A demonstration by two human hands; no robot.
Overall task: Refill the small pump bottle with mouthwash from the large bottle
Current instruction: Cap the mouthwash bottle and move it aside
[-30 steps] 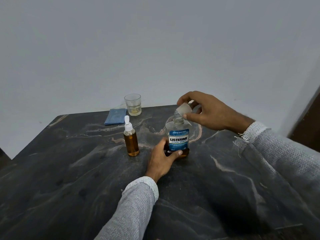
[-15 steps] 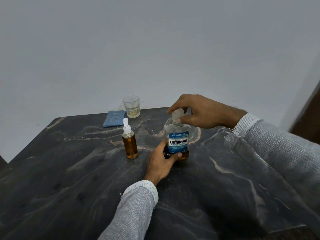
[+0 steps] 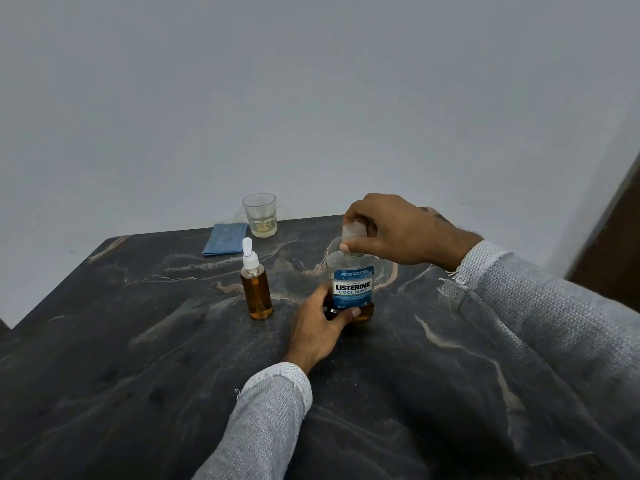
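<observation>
The large mouthwash bottle stands upright on the dark marble table, with a blue label and a little amber liquid at its base. My left hand grips its lower part. My right hand reaches over from the right and pinches the translucent white cap, which sits on the bottle's neck. The small pump bottle stands upright to the left of the large one, nearly full of amber liquid, its white pump top on. Neither hand touches it.
A clear glass with a little pale liquid stands at the table's far edge by the wall. A folded blue cloth lies beside it on the left. A dark door frame rises at the right.
My right hand brought the cap from beside the bottle's mouth down onto the neck and now grips it from above. My left hand kept its hold on the bottle.
</observation>
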